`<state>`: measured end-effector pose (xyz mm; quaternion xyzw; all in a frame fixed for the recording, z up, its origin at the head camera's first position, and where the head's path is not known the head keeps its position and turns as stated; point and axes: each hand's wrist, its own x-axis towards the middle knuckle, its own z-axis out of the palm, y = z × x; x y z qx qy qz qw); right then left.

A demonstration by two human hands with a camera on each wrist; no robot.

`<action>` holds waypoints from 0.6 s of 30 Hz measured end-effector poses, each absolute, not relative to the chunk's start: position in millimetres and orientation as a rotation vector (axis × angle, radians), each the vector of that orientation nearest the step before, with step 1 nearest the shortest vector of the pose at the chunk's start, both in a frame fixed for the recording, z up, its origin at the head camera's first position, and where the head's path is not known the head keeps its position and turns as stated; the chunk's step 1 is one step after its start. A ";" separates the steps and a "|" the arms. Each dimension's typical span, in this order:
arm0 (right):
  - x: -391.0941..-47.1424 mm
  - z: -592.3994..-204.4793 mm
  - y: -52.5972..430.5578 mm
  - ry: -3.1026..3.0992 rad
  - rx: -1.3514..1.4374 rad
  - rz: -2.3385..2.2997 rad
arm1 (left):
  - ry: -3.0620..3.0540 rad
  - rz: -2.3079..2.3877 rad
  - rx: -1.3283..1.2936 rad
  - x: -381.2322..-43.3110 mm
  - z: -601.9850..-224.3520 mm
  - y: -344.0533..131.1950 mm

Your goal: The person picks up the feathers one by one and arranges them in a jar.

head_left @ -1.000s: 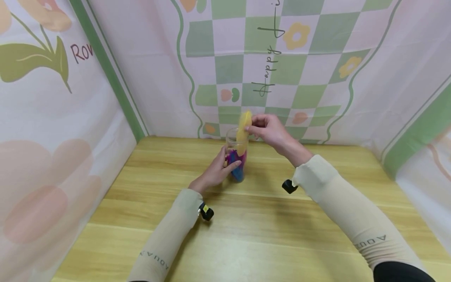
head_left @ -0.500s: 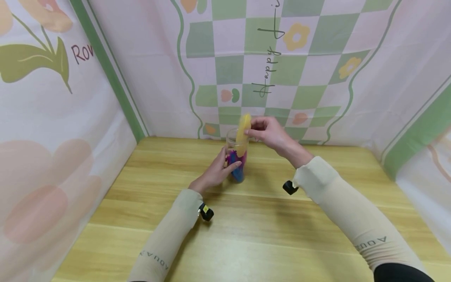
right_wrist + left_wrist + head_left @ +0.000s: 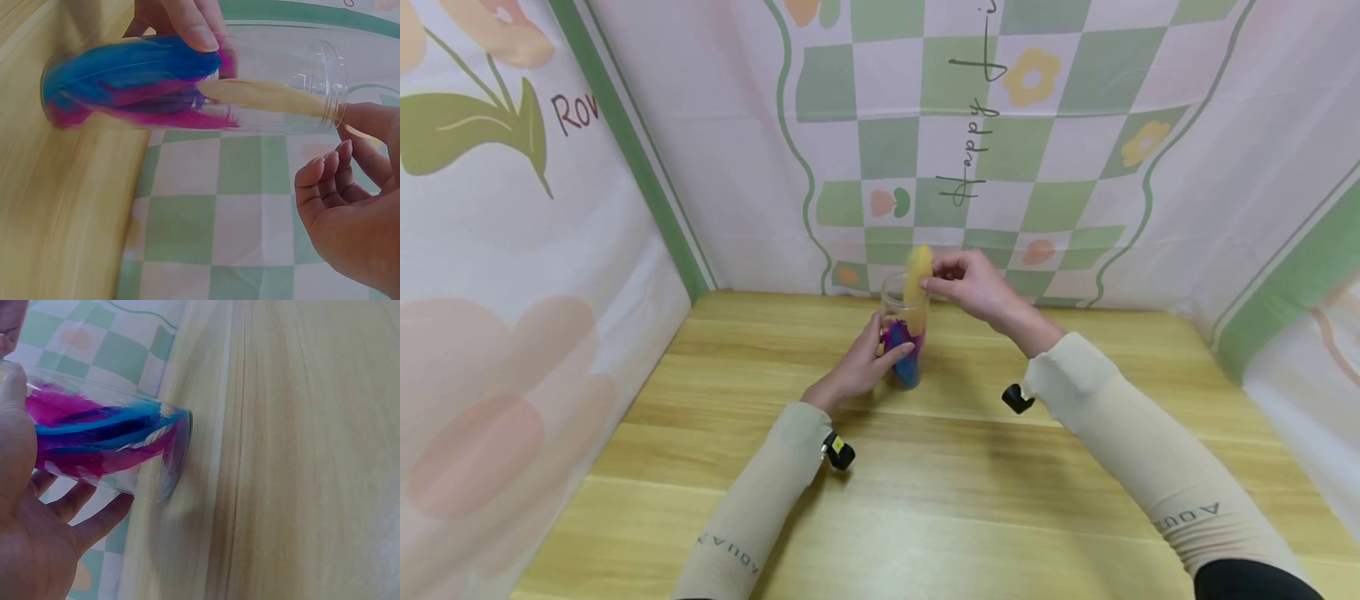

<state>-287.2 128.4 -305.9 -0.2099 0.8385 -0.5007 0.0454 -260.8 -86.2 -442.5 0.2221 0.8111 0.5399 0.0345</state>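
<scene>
My left hand (image 3: 856,367) grips a tall clear jar (image 3: 306,47) around its lower half; the jar stands upright on the table. Blue feathers (image 3: 131,62) and magenta feathers (image 3: 59,407), with some purple among them, fill its lower part. Between thumb and forefinger, my right hand (image 3: 976,282) pinches a yellow feather (image 3: 918,271) at the jar's mouth. The feather's lower end is inside the jar, its tip reaching the other feathers in the right wrist view; its upper end sticks out above the rim. The other right fingers are curled loosely.
The wooden table (image 3: 880,508) spreads out in front of the jar. A checkered cloth (image 3: 887,146) hangs right behind the table's back edge, and a flowered cloth (image 3: 475,250) hangs on the left. Small black cameras (image 3: 841,454) sit at both wrists.
My right hand has come down slightly, and the yellow feather has slid a little deeper into the jar. The left hand and jar stay in place.
</scene>
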 end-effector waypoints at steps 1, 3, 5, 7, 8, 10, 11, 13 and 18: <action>-287.3 -306.2 128.9 2.563 -0.637 -1.518 | 2.495 1.657 0.682 -260.8 -442.6 -86.2; -287.5 -306.3 129.7 2.565 -0.631 -1.494 | 2.499 1.651 0.679 -261.1 -443.1 -86.1; -287.4 -305.5 130.0 2.558 -0.633 -1.478 | 2.503 1.645 0.675 -261.1 -443.3 -86.0; -287.2 -304.8 130.1 2.550 -0.644 -1.466 | 2.495 1.653 0.677 -261.6 -443.7 -86.1; -287.1 -304.5 130.1 2.549 -0.650 -1.459 | 2.490 1.660 0.679 -262.1 -444.2 -86.2; -286.6 -304.1 130.0 2.546 -0.660 -1.454 | 2.479 1.673 0.687 -262.6 -444.8 -86.2; -286.4 -304.0 130.1 2.546 -0.663 -1.452 | 2.474 1.678 0.692 -262.9 -445.2 -86.3; -286.0 -304.2 130.4 2.546 -0.664 -1.449 | 2.477 1.678 0.696 -263.1 -445.9 -86.5; -285.2 -304.3 130.9 2.542 -0.662 -1.446 | 2.493 1.659 0.738 -263.0 -446.0 -87.0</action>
